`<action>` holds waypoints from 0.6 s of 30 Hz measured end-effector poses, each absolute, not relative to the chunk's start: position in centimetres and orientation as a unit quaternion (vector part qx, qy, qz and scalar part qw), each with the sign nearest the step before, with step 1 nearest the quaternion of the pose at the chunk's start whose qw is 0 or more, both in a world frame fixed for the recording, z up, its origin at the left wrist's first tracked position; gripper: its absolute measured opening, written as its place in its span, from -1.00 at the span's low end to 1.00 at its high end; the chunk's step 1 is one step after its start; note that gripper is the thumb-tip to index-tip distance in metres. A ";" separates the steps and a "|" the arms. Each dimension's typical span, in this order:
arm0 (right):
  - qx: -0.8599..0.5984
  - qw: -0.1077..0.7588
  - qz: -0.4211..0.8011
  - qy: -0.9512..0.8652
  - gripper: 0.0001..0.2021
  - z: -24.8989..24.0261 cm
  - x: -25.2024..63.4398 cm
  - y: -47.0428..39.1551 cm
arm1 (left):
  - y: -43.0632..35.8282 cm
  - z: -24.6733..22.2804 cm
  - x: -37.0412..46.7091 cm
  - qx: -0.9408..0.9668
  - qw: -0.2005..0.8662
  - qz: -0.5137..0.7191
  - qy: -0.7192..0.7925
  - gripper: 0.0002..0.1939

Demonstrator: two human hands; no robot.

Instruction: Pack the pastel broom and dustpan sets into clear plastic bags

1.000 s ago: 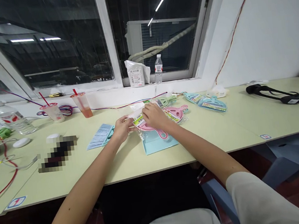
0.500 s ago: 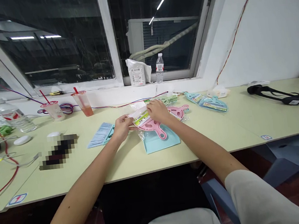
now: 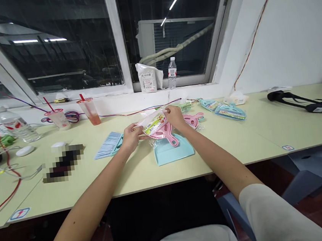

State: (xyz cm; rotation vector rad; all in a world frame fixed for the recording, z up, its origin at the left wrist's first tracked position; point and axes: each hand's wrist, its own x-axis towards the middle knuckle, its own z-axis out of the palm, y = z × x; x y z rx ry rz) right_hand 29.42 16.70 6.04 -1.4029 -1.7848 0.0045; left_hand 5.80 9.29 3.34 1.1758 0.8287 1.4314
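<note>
Between my hands is a pink mini dustpan-and-brush set (image 3: pixel 166 133) in clear plastic with a yellow-green label, its handle pointing toward me. My left hand (image 3: pixel 131 137) pinches its left end. At the upper right corner of the wrapping, my right hand (image 3: pixel 174 116) has its fingers closed on the plastic. Beneath the set lies a light blue dustpan (image 3: pixel 174 153), bare on the table. A blue hand brush (image 3: pixel 108 144) with its bristles to the left rests beside my left hand. Just past my right hand is another pink set (image 3: pixel 193 120).
Blue packaged sets (image 3: pixel 229 112) lie at the back right, a green one (image 3: pixel 184 106) behind my hands. Drink cups (image 3: pixel 91 111) and a large water bottle (image 3: pixel 19 125) stand at left. A black strapped device (image 3: pixel 298 102) lies far right. Cables cross the left side.
My right hand has shifted slightly right and away from the middle of the pink set to its corner, uncovering more of the label. My left hand stays in place.
</note>
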 end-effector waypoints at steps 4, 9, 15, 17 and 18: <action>-0.585 0.367 0.029 -0.723 -0.71 7.2 29.2 16.2 | 9.2 3.4 5.8 0.493 0.529 0.599 0.344 -0.65; -0.621 0.314 0.029 -0.717 -0.64 8.5 28.7 16.2 | 8.8 3.7 6.1 0.500 0.524 0.597 0.345 -0.66; -0.642 0.272 0.021 -0.716 -0.79 9.7 28.9 17.1 | 8.4 4.2 6.2 0.499 0.522 0.602 0.340 -0.64; -0.631 0.257 0.025 -0.732 -0.79 10.1 29.3 17.4 | 8.4 4.4 6.1 0.500 0.524 0.600 0.340 -0.65; -0.623 0.246 0.029 -0.742 -0.79 10.3 29.5 17.6 | 8.3 4.4 6.1 0.502 0.525 0.598 0.338 -0.65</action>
